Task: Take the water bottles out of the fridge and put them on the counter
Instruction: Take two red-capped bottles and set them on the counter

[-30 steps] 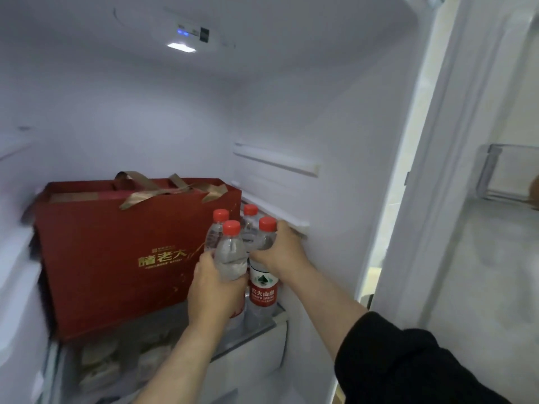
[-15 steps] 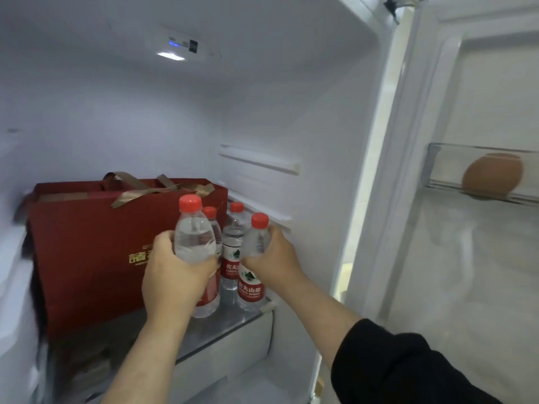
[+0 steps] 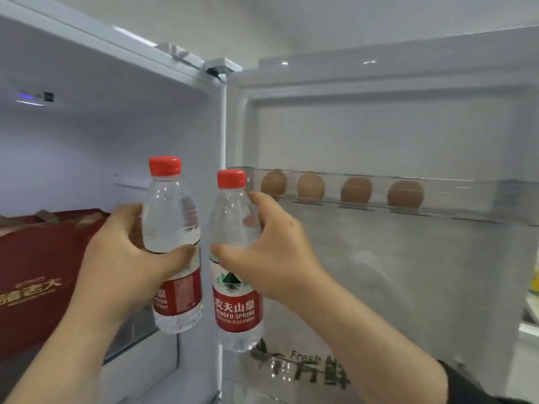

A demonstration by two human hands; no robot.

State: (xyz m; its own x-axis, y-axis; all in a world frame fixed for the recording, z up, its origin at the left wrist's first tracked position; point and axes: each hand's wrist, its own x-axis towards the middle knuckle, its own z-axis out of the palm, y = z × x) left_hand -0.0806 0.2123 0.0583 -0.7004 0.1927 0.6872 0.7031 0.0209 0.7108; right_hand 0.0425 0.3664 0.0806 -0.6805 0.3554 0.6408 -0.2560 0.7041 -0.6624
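Two clear water bottles with red caps and red labels are held upright in the air, side by side, in front of the open fridge. My left hand [image 3: 122, 258] is wrapped around the left bottle [image 3: 172, 228] at its middle. My right hand [image 3: 274, 252] grips the right bottle [image 3: 233, 287] at its upper body, its label facing me. Both bottles hang clear of the fridge shelf [image 3: 134, 330], near the edge between the fridge compartment and the open door. No other bottles show in this view.
A dark red gift box [image 3: 38, 275] with ribbon handles fills the shelf at the left. The open fridge door [image 3: 379, 272] stands at the right, with a clear door rack [image 3: 466, 193] holding several brown eggs [image 3: 310, 185].
Both hands have lifted their bottles off the shelf and drawn them out toward me and to the right. The view has swung right, so the door and egg rack now fill the right side.
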